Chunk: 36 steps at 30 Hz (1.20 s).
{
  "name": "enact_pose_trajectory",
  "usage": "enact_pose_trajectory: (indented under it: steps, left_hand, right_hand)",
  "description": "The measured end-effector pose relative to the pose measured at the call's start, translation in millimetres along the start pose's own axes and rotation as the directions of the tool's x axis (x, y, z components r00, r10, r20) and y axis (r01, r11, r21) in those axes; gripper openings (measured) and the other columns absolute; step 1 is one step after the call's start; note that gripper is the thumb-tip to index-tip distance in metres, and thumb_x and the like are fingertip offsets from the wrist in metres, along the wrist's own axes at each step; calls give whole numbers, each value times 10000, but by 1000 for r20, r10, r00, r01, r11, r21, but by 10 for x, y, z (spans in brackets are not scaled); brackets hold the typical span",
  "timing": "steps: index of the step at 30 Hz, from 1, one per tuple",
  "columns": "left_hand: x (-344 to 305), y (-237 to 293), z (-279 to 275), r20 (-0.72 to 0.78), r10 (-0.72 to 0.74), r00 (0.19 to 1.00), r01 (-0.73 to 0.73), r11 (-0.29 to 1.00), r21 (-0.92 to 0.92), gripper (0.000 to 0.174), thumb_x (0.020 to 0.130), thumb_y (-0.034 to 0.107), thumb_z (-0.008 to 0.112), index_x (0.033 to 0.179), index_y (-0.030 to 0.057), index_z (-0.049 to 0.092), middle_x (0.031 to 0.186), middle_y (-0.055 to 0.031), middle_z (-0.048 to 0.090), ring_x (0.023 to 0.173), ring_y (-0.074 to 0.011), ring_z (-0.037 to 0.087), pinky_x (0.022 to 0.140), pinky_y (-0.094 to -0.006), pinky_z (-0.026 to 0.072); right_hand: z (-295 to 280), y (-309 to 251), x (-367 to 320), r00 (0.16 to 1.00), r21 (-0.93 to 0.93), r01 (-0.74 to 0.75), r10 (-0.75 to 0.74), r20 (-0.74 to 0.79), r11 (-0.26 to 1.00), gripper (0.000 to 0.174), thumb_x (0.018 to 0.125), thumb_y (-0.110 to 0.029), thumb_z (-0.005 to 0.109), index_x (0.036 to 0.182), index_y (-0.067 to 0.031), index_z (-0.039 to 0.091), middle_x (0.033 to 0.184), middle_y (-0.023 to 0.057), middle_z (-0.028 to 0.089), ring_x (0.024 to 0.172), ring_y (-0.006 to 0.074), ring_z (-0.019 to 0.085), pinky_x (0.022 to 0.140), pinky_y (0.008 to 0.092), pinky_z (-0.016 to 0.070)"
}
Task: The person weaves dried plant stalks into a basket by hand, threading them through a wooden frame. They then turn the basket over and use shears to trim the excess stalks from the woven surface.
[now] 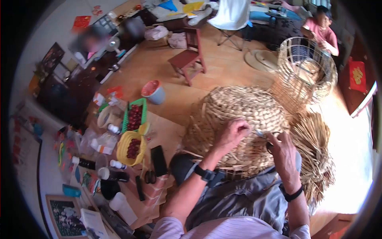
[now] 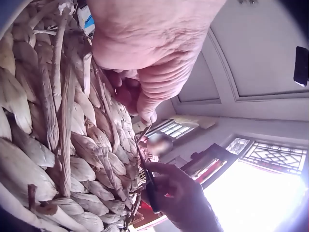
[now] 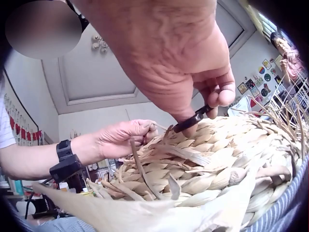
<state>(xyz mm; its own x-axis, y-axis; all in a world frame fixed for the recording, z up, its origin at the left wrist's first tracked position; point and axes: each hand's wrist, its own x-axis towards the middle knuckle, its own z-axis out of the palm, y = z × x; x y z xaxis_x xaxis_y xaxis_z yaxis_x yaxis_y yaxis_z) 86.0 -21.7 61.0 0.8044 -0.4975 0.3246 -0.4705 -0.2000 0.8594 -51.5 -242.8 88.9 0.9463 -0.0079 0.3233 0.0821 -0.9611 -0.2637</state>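
Note:
On the lap lies a woven straw basket [image 1: 244, 105], bottom side up, with loose strand ends poking from its weave. My left hand [image 1: 232, 133] is over its near side, thumb and fingertips pinching the end of a thin straw strand [image 2: 144, 130]. My right hand [image 1: 285, 153] grips a pair of scissors [image 3: 190, 122] by its dark handles. In the left wrist view the scissor blades point up toward the pinched strand, close to the left fingertips. Both hands are right above the weave.
A bundle of dry straw [image 1: 314, 159] stands at the right. On the left table are a green basket [image 1: 144, 104] and a yellow basket [image 1: 119, 153] of red fruit, plus a phone [image 1: 159, 161]. Ahead are a red chair [image 1: 187, 59] and a person [image 1: 320, 32] behind an open-frame basket [image 1: 284, 55].

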Motion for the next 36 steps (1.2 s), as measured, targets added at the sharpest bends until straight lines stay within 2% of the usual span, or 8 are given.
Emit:
enact_pose_trajectory:
  steps: [6, 11, 18, 19, 21, 24, 27, 36]
  left_hand:
    - [-10, -42, 0, -12, 40, 999, -39, 998, 51, 157, 991, 140, 778, 960, -6, 731, 868, -55, 643, 844, -166, 626, 799, -335, 522]
    - [30, -236, -50, -89, -139, 986, 87, 897, -433, 267, 1075, 278, 767, 994, 30, 715, 874, 36, 698, 800, -55, 569, 714, -265, 493]
    - [80, -243, -685, -427, -241, 871, 167, 965, -205, 178, 1039, 179, 782, 1151, 47, 743, 1009, -29, 742, 881, -139, 663, 790, -324, 562]
    - [67, -266, -777, -496, -88, 864, 204, 962, 183, 202, 1036, 138, 750, 1209, 39, 719, 1109, -63, 731, 967, -187, 671, 866, -367, 560]
    - [62, -237, -911, -441, 236, 866, 268, 526, 807, 296, 1030, 57, 685, 1324, 22, 672, 1309, -131, 711, 1138, -282, 689, 1017, -452, 555]
    - [-75, -50, -662, -140, 294, 945, -117, 708, 697, 480, 996, -29, 603, 1474, -6, 574, 1569, -201, 558, 1436, -381, 559, 1218, -520, 448]
    - [-351, -88, -270, 74, 273, 959, -236, 629, 741, 566, 1003, -22, 576, 1567, -29, 525, 1672, -212, 468, 1599, -394, 407, 1318, -490, 360]
    - [-503, -76, -242, -119, 226, 967, -104, 774, 625, 377, 991, 68, 704, 1359, -6, 672, 1395, -193, 622, 1341, -388, 594, 1140, -464, 506]
  right_hand:
    - [167, 88, -76, 996, 83, 22, -15, -86, 996, 433, 895, -16, 792, 1315, -111, 749, 1010, 164, 636, 906, 384, 666, 791, 489, 546]
    - [49, -30, -168, 990, 246, -138, 140, 11, 959, 409, 911, 12, 774, 1304, -99, 748, 1077, 153, 699, 934, 375, 705, 789, 454, 560]
    - [372, 155, -523, 979, 429, -118, 176, -99, 896, 440, 894, 102, 729, 1301, -65, 748, 1017, 140, 657, 819, 266, 663, 731, 390, 524]
    - [374, 153, -545, 978, 428, -140, 193, -83, 893, 438, 895, 100, 730, 1300, -65, 748, 1027, 137, 660, 819, 266, 663, 730, 391, 525]
    - [358, 151, -566, 975, 437, -178, 218, -42, 882, 456, 886, 108, 722, 1311, -57, 741, 1043, 127, 663, 850, 277, 660, 761, 404, 533]
    - [473, 224, -599, 979, 427, -84, 155, -133, 900, 483, 872, 116, 716, 1324, -50, 733, 1039, 128, 661, 882, 284, 652, 796, 415, 535]
    - [496, 194, -604, 978, 427, -133, 189, -91, 894, 498, 867, 120, 709, 1335, -49, 730, 1067, 130, 673, 905, 275, 655, 795, 407, 531]
    - [456, 131, -568, 983, 412, -124, 167, -71, 903, 467, 909, 91, 730, 1350, -63, 735, 1081, 117, 676, 856, 221, 647, 668, 344, 491]
